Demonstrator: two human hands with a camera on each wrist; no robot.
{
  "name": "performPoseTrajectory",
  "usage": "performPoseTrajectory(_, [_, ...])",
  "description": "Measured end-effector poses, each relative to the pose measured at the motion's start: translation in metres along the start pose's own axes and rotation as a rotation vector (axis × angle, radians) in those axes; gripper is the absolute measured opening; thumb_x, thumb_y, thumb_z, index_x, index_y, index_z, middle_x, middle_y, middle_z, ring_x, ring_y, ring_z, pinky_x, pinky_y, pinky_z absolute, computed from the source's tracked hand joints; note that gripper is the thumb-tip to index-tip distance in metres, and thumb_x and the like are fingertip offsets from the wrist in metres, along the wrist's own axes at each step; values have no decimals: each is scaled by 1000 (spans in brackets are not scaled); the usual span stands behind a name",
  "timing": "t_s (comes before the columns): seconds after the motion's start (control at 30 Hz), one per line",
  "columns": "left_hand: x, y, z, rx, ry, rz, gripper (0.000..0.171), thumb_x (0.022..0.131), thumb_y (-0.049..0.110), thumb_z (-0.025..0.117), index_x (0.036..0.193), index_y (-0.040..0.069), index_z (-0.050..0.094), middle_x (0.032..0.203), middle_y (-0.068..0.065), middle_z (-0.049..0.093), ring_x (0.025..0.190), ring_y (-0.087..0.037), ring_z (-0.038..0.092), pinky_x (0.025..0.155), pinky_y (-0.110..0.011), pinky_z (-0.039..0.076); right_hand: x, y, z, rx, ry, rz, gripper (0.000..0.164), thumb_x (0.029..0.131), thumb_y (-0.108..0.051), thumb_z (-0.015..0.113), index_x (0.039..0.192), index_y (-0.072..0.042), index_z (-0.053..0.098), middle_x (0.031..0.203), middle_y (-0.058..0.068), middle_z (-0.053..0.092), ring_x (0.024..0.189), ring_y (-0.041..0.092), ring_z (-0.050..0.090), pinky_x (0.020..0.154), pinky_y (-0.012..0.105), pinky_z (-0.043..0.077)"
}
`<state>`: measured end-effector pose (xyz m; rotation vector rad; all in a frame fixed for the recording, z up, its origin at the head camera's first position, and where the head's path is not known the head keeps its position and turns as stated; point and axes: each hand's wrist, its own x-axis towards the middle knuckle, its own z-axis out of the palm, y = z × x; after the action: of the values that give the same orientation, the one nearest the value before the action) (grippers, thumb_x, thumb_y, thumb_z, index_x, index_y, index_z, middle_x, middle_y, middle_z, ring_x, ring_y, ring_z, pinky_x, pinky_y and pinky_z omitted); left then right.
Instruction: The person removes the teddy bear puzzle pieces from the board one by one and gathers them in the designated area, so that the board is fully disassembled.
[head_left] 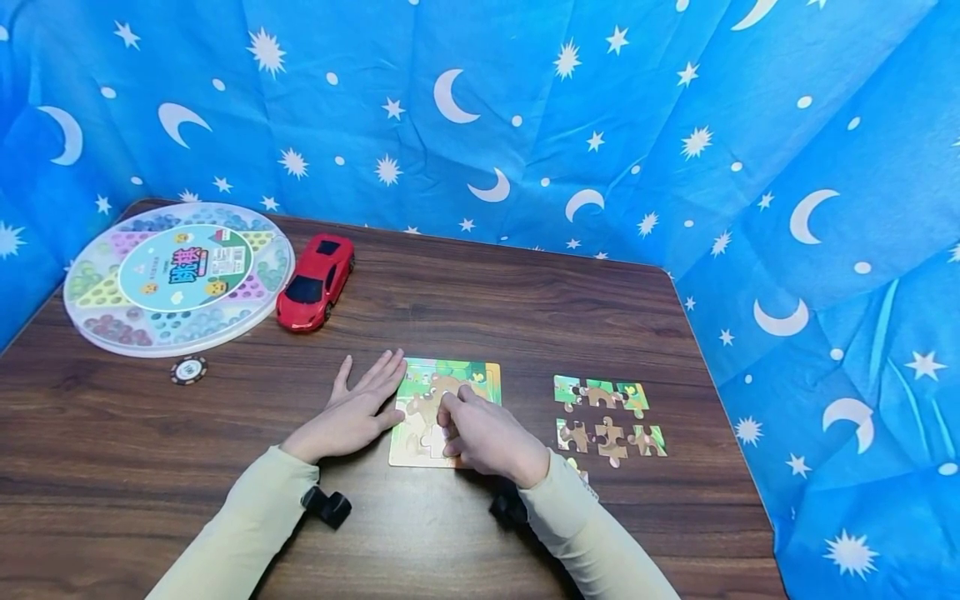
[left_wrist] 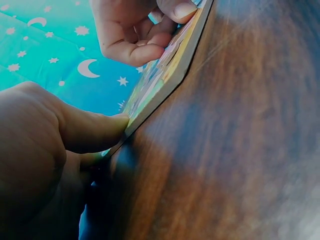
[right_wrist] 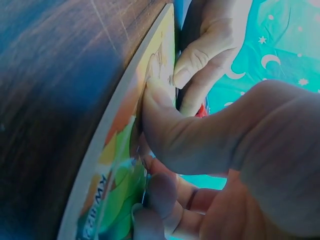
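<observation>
A square jigsaw puzzle (head_left: 411,452) with a brown cartoon animal lies on the table in front of me. My left hand (head_left: 352,421) has its fingers spread at the puzzle's left side. In the left wrist view the left thumb (left_wrist: 102,131) presses on the puzzle's edge. Over the puzzle's middle my right hand (head_left: 491,435) bends down with curled fingers. Its thumb (right_wrist: 172,127) and fingertips pinch at a brown puzzle piece (right_wrist: 135,135) on the puzzle's surface, most of which the hand hides.
Right of the puzzle lie loose puzzle pieces (head_left: 611,437) in rows, the nearest partly behind the right sleeve. A red toy car (head_left: 318,283), a round marble board game (head_left: 180,275) and a poker chip (head_left: 189,370) are at the left. A blue star-patterned cloth (head_left: 517,150) hangs behind the table.
</observation>
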<state>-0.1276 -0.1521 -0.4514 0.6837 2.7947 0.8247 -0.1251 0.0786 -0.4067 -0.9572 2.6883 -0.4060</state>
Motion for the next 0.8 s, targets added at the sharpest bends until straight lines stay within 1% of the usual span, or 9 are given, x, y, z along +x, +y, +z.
performPoseTrajectory(0.23, [1, -1, 1, 7, 5, 0, 73, 97, 32, 58, 152, 0, 23, 161, -12, 13, 148, -29, 7, 109, -61, -15, 0, 0, 0, 26, -14, 15, 33, 78, -14, 82, 91, -18, 52, 87, -6, 42, 69, 8, 48, 56, 23, 42])
performPoseTrajectory(0.37, [1, -2, 2, 8, -1, -1, 73, 97, 32, 58, 153, 1, 22, 161, -11, 12, 148, -28, 7, 109, -61, -15, -1, 0, 1, 39, -18, 13, 32, 78, -15, 81, 91, -17, 52, 87, -5, 41, 67, 9, 47, 56, 23, 42])
performPoseTrajectory(0.53, [1, -2, 3, 6, 4, 3, 73, 97, 32, 58, 153, 1, 22, 161, -11, 12, 148, -28, 7, 109, -61, -15, -1, 0, 1, 29, -8, -2, 32, 79, -17, 81, 91, -17, 51, 87, -5, 42, 68, 9, 46, 57, 23, 42])
performPoseTrajectory(0.6, [1, -2, 3, 8, 6, 4, 73, 97, 33, 57, 153, 1, 22, 161, -11, 12, 148, -28, 8, 109, -61, -15, -1, 0, 1, 34, -5, -5, 32, 79, -16, 82, 91, -17, 52, 86, -6, 42, 68, 9, 46, 57, 22, 42])
performPoseTrajectory(0.8, [1, -2, 3, 5, 6, 1, 73, 97, 32, 58, 153, 1, 22, 161, -11, 12, 148, -28, 8, 109, -61, -15, -3, 0, 1, 52, 3, -2, 31, 80, -16, 81, 99, -14, 56, 86, -7, 45, 71, 8, 46, 62, 21, 44])
